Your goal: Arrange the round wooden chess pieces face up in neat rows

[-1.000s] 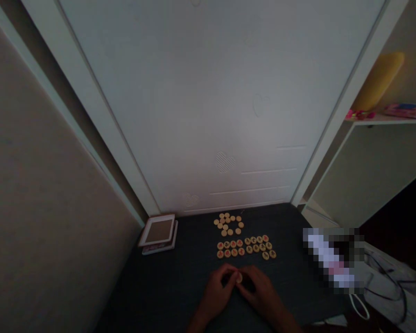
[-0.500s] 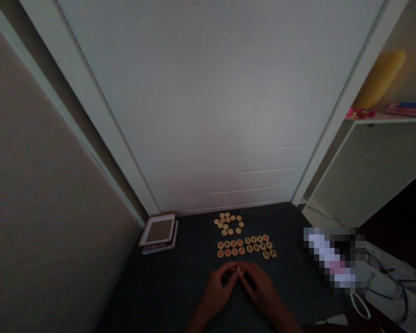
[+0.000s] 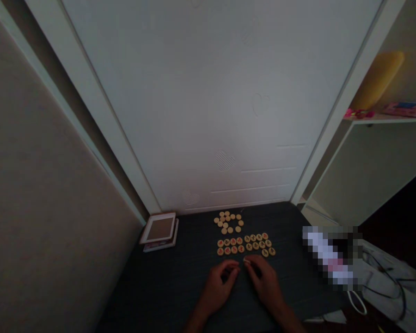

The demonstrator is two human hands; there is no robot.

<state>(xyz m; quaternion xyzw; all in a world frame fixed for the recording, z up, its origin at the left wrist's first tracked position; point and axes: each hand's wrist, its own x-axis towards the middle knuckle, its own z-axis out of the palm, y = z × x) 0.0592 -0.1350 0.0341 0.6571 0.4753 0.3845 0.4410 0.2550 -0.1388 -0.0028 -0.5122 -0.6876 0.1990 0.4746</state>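
Note:
My right hand pinches a pale round Chinese chess piece between thumb and forefinger, just in front of the laid-out rows. To its left, my left hand is curled, with thumb and fingertips close together and no piece showing in them. A small gap separates the two hands. Beyond them, face-up Chinese chess pieces with red and dark characters lie in short rows, red mostly on the left and dark on the right. Behind these, several blank-side-up pieces lie in a loose cluster.
The dark tabletop meets a white panel at the back. Framed flat items are stacked at the left rear corner. A pixelated object lies at the right edge, near cables. A shelf stands at right.
My hands have moved apart. The piece held between them is now in my right hand, which has shifted slightly right and forward. The laid-out pieces look the same.

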